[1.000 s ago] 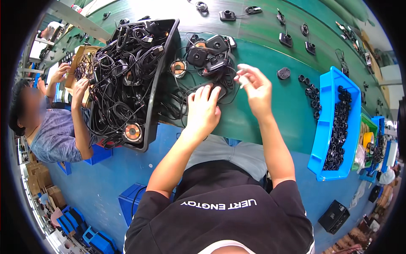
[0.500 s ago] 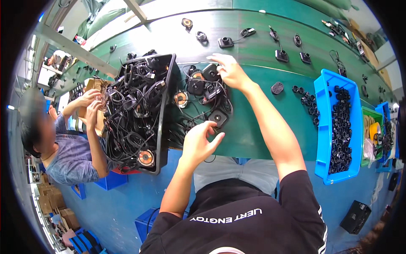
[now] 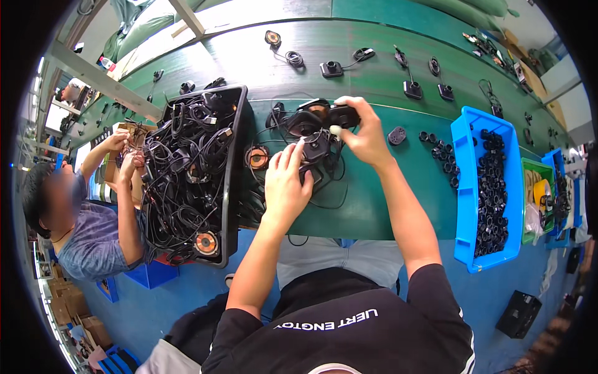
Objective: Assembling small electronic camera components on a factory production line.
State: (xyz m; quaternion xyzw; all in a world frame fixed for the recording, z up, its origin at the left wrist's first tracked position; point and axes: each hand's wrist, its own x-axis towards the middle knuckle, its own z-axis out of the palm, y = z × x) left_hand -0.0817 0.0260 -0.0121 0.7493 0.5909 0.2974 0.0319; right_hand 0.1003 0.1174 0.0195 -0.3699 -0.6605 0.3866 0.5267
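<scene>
A tangle of black cabled devices lies on the green tabletop in front of me. My right hand (image 3: 367, 138) pinches a black square device (image 3: 342, 116) at the pile's far right; a pale cover sits on its thumb tip. On the near side, my left hand (image 3: 285, 187) has its fingers stretched, tips against another black square device (image 3: 316, 147), with the thumb apart. A disc with a copper-coloured coil (image 3: 256, 158) rests left of that hand. Black cables (image 3: 336, 167) loop out around the pile, and the devices underneath are partly hidden.
Left stands a black bin (image 3: 232, 187) heaped with cabled devices; beyond it a person (image 3: 93, 218) handles small parts. Right are loose black rings (image 3: 442, 151) and a blue tray (image 3: 464, 206) of them. Cabled devices (image 3: 332, 68) lie farther back. Dark clothing (image 3: 187, 330) shows lower left.
My right hand has closed on a square device and tilted it. My left hand has moved forward onto the pile. Dark clothing has come into view at the lower left.
</scene>
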